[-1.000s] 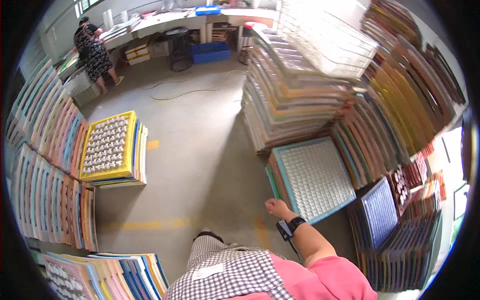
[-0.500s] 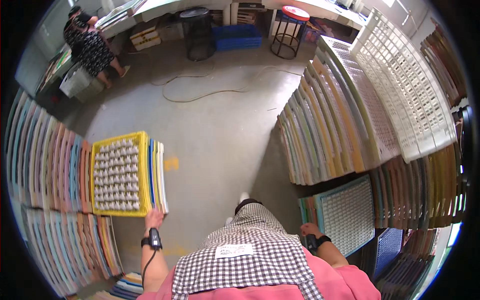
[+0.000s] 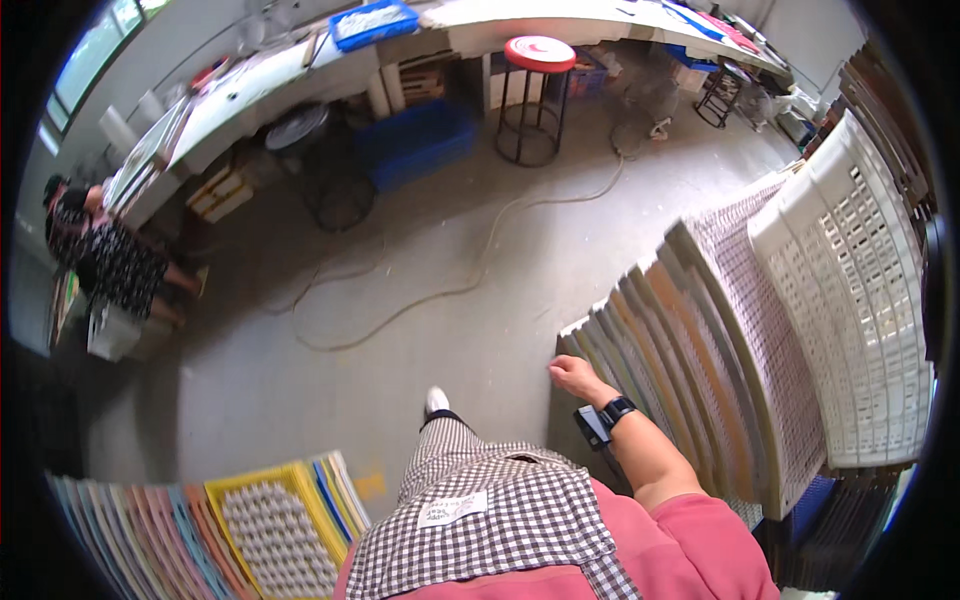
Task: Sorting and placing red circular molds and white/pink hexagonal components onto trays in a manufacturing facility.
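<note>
My right hand (image 3: 575, 374) hangs beside the front edge of a tall stack of plastic trays (image 3: 690, 370) on the right. Its fingers are curled in, with nothing visible in them, and I cannot tell whether it touches the trays. A dark band with a small device (image 3: 592, 425) is on that wrist. My left hand is out of view. At the lower left is a yellow tray (image 3: 275, 530) with rows of small white pieces, standing in a row of pastel trays (image 3: 150, 540).
A white basket (image 3: 850, 310) rests against the right stack. A hose (image 3: 470, 285) snakes across the floor. Ahead are a red-topped stool (image 3: 540, 55), a dark stool (image 3: 335, 195), a blue bin (image 3: 420, 145) and a long workbench (image 3: 270, 90). Someone in patterned clothing (image 3: 115, 260) stands far left.
I have walked forward; the yellow tray now sits lower and nearer the bottom edge. My left hand has left the view. My right hand has swung forward beside the right stack.
</note>
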Available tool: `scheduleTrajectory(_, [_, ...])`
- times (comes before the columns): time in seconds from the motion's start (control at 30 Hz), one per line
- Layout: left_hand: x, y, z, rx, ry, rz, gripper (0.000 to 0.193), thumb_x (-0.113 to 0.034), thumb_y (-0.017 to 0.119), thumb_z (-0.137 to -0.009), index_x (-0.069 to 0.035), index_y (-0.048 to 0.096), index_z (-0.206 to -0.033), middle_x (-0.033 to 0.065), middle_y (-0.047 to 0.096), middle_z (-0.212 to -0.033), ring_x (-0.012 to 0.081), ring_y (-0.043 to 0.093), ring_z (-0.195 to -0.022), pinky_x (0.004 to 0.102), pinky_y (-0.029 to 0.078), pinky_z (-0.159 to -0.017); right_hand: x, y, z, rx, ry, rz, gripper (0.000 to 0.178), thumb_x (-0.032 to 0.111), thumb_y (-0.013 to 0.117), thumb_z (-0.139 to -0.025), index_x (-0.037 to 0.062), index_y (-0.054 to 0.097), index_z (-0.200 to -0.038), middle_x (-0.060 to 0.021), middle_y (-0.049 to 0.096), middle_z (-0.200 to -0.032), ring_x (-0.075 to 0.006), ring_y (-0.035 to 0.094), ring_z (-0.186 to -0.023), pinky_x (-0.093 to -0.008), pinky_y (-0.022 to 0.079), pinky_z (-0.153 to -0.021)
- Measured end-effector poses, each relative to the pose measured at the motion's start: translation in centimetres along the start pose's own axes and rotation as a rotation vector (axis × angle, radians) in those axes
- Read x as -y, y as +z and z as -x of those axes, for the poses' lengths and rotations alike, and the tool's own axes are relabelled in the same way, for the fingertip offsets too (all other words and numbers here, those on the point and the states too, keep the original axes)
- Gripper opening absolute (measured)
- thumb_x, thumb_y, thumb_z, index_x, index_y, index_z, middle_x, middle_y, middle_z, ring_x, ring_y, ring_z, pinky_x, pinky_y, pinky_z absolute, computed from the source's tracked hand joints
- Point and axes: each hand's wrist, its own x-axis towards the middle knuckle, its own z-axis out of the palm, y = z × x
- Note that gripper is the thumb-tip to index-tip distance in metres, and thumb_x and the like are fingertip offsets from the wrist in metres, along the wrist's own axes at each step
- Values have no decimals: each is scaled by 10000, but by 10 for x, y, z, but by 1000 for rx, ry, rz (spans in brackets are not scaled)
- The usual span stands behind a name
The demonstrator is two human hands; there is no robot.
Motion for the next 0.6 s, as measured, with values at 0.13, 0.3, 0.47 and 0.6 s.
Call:
scheduleTrajectory(0.13, [-143,-53,-73,48,-73,72,261,-288,425,-860,-87,586,-817,95,585,-715,200,549,-618,314,399,-524,80,-22,-116,-19,-54,-88,240,208,526,-845,13,583,-973,-46,609,-770,-130,579,-652,-271,480,-621])
scheduleTrajectory(0.3, [-352,-149,-181,41,-36,320,215,-266,459,-841,-88,536,-749,58,534,-629,171,493,-512,277,329,-413,85,-66,-217,-43,278,-528,212,235,543,-850,53,567,-957,-28,595,-746,-81,571,-593,-193,402,-455])
scheduleTrajectory(0.47, [-714,-165,-267,-67,229,572,224,-277,475,-871,-96,528,-992,26,573,-698,84,525,-530,188,363,-381,98,-138,-281,-261,351,-567,215,239,536,-850,59,580,-959,-29,598,-752,-94,567,-595,-208,414,-473])
scheduleTrajectory(0.6, [-915,-132,-291,17,421,452,281,-311,476,-893,-118,525,-1091,29,599,-803,95,560,-586,191,417,-430,107,-200,-336,-318,292,-600,211,252,546,-867,80,573,-987,-14,592,-763,-95,567,-648,-210,441,-536])
